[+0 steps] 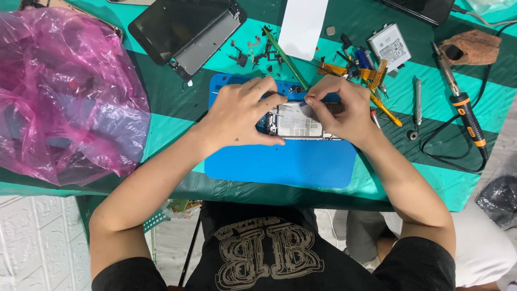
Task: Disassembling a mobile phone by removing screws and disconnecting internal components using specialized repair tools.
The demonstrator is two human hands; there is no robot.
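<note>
1. Counts: two hands, one opened phone (298, 121), one blue mat (280, 161), one pink bag (64, 91), one detached screen (186, 29), one battery (390, 47), one white paper strip (302, 21), one soldering iron (463, 105), one green stick (285, 58), one steel driver (417, 105). Small loose parts (250, 51) are scattered above the mat, too many and too small to count.
2. Phone sits centre frame on the upper part of the mat, directly between the hands, both touching it.
3. Left hand (239, 116): fingers curled around the phone's left end, thumb along its lower edge, index stretched over the top edge. It is clamping the frame.
4. Right hand (339, 108): fingers bunched, pinched down on the phone's upper right area. Can't tell if there's a tool or part in the pinch.
5. Phone: flat rectangle, back off, pale metal shielding with small cut-outs exposed.
6. Mat: smooth matte rubbery sheet, rounded corners, lying on a green and teal striped cloth (172, 108).
7. Bag: thin crinkled translucent plastic, bulging, left of frame.
8. Screen: dark glossy glass with grey frame, upper middle, tilted.
9. Iron: black and orange handle, black cable looped, right edge.
10. Flat orange flex cables (350, 70) lie upper right of the phone, beside the battery.
</note>
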